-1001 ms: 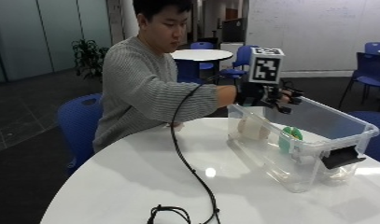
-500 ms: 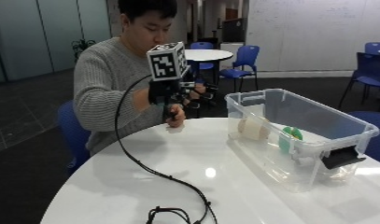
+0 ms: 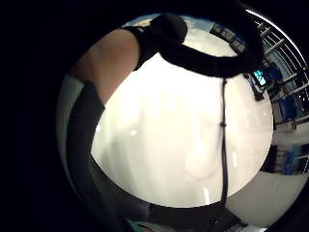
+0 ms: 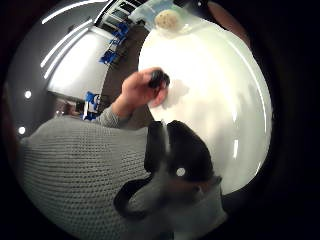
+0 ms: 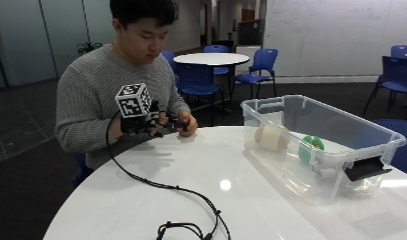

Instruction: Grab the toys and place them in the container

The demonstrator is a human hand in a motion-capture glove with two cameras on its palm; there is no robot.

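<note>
The right hand (image 5: 146, 126) is held just above the table (image 5: 256, 210), well left of the container (image 5: 336, 112), near the table edge by the person's chest. Its grip is relaxed: the gloved fingers (image 3: 203, 60) bend loosely over bare tabletop and nothing shows between them. Just beside it, on the side nearer the container, the bare left hand (image 5: 188, 124) sits low over the table. In the thumb side palm view this hand (image 4: 140, 90) pinches a small dark thing (image 4: 159, 78) at its fingertips; what it is cannot be told.

The container, a clear plastic box with no lid on it, stands on the table's right part, with a black latch (image 5: 367, 169) on its near end. Two toys lie inside it: a cream toy (image 5: 272, 137) near the wall that faces the hands, and a green toy (image 5: 312, 145) just beside it, toward the latch end. Both rest on the container's floor.
</note>
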